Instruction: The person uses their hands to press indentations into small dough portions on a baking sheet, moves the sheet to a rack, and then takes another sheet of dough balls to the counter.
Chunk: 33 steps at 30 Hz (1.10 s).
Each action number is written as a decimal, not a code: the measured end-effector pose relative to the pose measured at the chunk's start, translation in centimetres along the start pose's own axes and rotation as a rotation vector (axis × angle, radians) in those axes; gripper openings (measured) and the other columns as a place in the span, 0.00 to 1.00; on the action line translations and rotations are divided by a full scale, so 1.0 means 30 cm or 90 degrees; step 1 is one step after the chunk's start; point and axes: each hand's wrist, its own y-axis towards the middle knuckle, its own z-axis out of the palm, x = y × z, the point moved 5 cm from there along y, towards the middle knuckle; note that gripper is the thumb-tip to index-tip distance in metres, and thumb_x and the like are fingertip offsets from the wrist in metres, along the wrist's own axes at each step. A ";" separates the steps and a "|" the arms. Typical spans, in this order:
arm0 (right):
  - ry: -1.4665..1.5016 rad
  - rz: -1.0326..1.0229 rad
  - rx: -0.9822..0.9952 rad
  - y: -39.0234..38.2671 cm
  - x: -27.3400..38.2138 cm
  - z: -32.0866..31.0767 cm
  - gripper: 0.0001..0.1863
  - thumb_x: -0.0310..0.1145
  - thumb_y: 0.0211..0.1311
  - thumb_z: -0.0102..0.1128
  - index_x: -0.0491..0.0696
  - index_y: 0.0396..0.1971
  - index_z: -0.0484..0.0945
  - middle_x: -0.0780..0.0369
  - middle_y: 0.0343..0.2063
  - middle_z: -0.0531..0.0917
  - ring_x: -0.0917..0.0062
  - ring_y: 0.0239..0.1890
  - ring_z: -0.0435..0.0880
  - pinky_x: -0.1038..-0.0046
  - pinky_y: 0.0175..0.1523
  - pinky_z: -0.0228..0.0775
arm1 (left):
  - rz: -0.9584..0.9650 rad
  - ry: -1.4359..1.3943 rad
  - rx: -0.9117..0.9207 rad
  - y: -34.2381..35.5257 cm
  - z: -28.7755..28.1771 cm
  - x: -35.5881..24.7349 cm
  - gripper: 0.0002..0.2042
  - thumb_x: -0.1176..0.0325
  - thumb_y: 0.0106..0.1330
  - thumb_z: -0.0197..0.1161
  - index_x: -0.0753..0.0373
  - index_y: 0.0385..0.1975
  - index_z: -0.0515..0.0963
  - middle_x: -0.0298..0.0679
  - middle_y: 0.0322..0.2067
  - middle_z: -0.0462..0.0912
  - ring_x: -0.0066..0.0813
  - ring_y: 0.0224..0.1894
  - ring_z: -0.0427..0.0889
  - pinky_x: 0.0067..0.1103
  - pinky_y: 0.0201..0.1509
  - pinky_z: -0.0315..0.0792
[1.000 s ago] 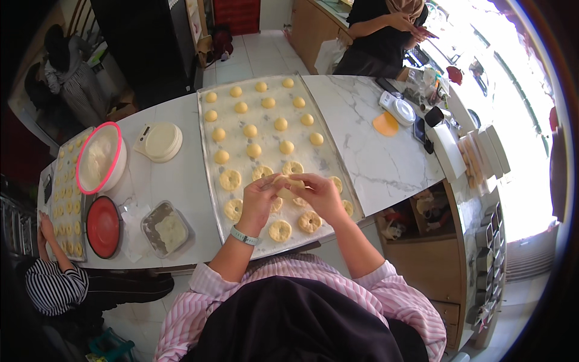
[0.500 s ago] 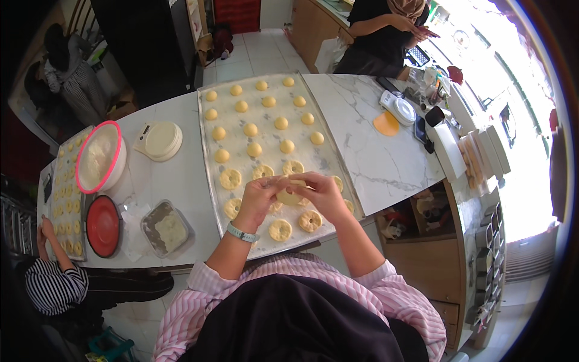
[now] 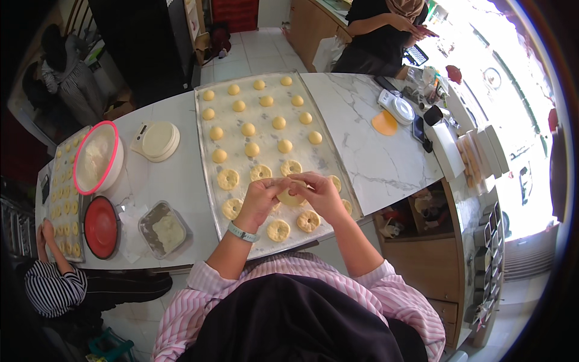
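Both my hands hold one pale dough ring (image 3: 291, 196) between them, above the near part of a floured metal tray (image 3: 326, 158). The fingers of my left hand (image 3: 262, 199) pinch the ring's left side, and a watch band circles that wrist. My right hand (image 3: 318, 193) grips the other side, its fingertips close to the middle hole. Under and around my hands lie several flattened dough rings (image 3: 278, 230), some partly hidden by the hands. Rows of round dough balls (image 3: 248, 130) sit on the far part of the tray.
Left of the tray are a cream scale (image 3: 158, 141), a pink-rimmed bowl (image 3: 99, 163), a red bowl (image 3: 101, 227) and a square flour container (image 3: 166, 232). Someone in stripes (image 3: 57, 283) handles another dough tray (image 3: 71, 232). At far right stand a scale (image 3: 400, 111) and an orange scraper (image 3: 384, 123).
My view has shifted slightly, so the counter appears a little further left. My fingers have shifted slightly on the dough ring, still held in both hands.
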 end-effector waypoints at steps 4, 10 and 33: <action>-0.028 0.042 -0.055 0.003 -0.020 -0.047 0.13 0.27 0.57 0.59 0.41 0.42 0.78 0.64 0.32 0.82 0.84 0.35 0.79 0.81 0.39 0.71 | -0.001 0.011 -0.038 -0.005 0.002 -0.008 0.11 0.68 0.61 0.62 0.70 0.35 0.78 0.39 0.31 0.81 0.24 0.34 0.80 0.17 0.38 0.74; -0.009 0.040 -0.043 -0.006 -0.030 -0.037 0.13 0.26 0.57 0.60 0.38 0.42 0.78 0.63 0.31 0.81 0.82 0.35 0.79 0.80 0.43 0.71 | 0.003 0.033 -0.031 0.002 0.002 -0.002 0.11 0.68 0.61 0.61 0.71 0.35 0.78 0.39 0.30 0.81 0.24 0.33 0.80 0.17 0.37 0.74; -0.111 0.008 -0.050 -0.017 -0.054 -0.053 0.15 0.25 0.57 0.58 0.41 0.46 0.77 0.61 0.37 0.80 0.82 0.37 0.80 0.81 0.42 0.72 | -0.044 -0.028 -0.068 0.024 0.022 0.024 0.12 0.66 0.60 0.64 0.70 0.35 0.78 0.39 0.30 0.81 0.23 0.34 0.80 0.18 0.38 0.76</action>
